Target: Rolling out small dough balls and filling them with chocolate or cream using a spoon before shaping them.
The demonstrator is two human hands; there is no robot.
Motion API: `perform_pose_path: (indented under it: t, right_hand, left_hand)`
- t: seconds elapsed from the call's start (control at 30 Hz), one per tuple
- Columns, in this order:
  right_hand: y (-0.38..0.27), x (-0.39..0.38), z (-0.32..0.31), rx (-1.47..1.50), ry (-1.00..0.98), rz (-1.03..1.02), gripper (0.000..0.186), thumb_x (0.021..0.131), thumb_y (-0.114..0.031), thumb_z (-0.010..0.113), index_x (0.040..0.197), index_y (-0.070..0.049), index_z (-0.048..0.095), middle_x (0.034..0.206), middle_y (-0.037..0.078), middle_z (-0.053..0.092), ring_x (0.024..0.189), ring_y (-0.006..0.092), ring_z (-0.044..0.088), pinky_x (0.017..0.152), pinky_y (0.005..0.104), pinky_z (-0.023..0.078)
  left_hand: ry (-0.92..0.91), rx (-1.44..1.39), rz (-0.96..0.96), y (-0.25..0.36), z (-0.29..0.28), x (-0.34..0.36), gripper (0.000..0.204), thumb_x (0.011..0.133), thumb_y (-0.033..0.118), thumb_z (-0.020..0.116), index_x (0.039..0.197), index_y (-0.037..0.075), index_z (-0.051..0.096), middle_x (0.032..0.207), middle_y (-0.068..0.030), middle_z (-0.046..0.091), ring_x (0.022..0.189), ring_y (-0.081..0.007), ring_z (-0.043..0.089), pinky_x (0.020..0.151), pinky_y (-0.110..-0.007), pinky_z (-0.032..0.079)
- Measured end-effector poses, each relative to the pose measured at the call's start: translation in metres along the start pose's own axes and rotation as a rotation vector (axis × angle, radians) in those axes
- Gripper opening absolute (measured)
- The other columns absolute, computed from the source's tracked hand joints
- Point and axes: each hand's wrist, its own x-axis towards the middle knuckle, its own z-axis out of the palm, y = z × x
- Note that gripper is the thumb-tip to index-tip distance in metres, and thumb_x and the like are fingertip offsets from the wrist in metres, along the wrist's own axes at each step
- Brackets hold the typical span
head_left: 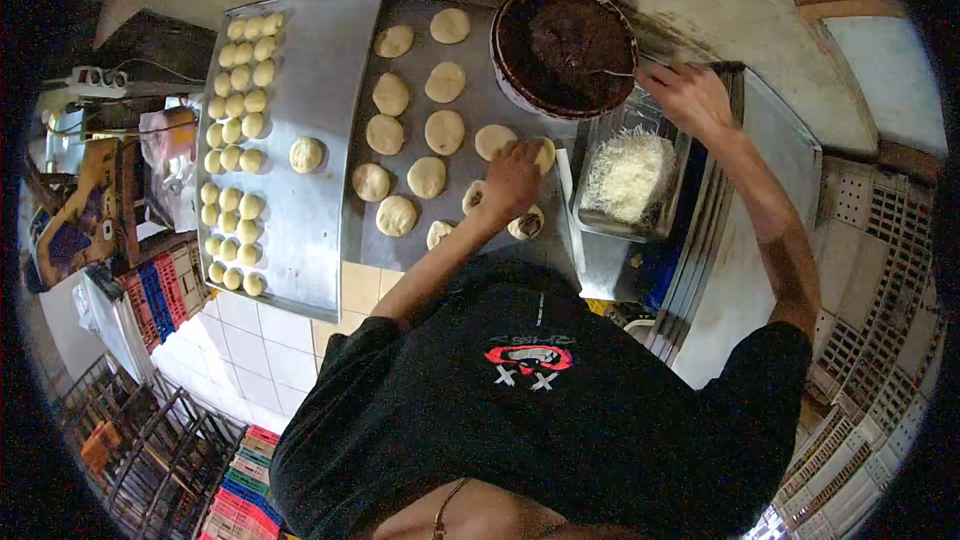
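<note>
My left hand (512, 178) has its fingers curled on a flattened dough round (544, 154) on the grey work tray (400, 250). Other pale dough rounds (445, 131) lie around it; a few near my wrist show dark filling (525, 224). My right hand (685, 90) grips a thin metal utensil (625, 73), whose far end is in the dark brown paste inside a large bowl (560, 35). Beside and below the bowl sits a metal container of shredded white food, probably cheese (628, 178).
At left, a metal tray (300, 230) carries several rows of small dough balls (250, 103) and one larger piece (306, 154). Stacked tray edges (690, 260) stand under my right arm. A wall ledge runs behind. Coloured crates (170, 295) and racks (110, 415) stand at the lower left.
</note>
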Motion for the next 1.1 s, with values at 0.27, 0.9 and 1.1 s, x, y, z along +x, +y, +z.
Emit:
perform_pose_path:
  t: [0.27,0.9,1.1]
  right_hand:
    - [0.003,0.015,0.007,0.034,-0.457,-0.084,0.031,0.074,-0.010,0.061,0.104,-0.016,0.066,0.099,0.002,0.062,0.079,0.0231,0.066,0.068,0.0395,0.055]
    - [-0.178,-0.043,-0.048,1.285,0.566,0.741,0.015,0.082,-0.002,0.072,0.096,-0.004,0.074,0.081,0.009,0.070,0.073,0.0135,0.064,0.064,0.0259,0.050]
    - [-0.217,-0.042,-0.078,0.924,0.746,0.645,0.024,0.077,0.008,0.069,0.098,-0.003,0.074,0.080,0.009,0.064,0.072,0.0192,0.062,0.066,0.0269,0.049]
  left_hand:
    - [-0.282,0.617,0.073,0.011,0.021,0.033,0.034,0.083,0.021,0.058,0.113,0.004,0.060,0.106,-0.0140,0.062,0.116,-0.0295,0.049,0.101,-0.057,0.031]
    - [0.098,-2.141,-0.633,0.116,-0.163,-0.034,0.048,0.098,0.030,0.038,0.133,-0.002,0.042,0.137,-0.0187,0.049,0.124,-0.0308,0.050,0.094,-0.041,0.050]
    - [-0.078,-2.367,-0.445,0.154,-0.179,-0.040,0.053,0.101,0.035,0.027,0.141,0.001,0.037,0.146,-0.0176,0.041,0.131,-0.0305,0.043,0.103,-0.044,0.043]
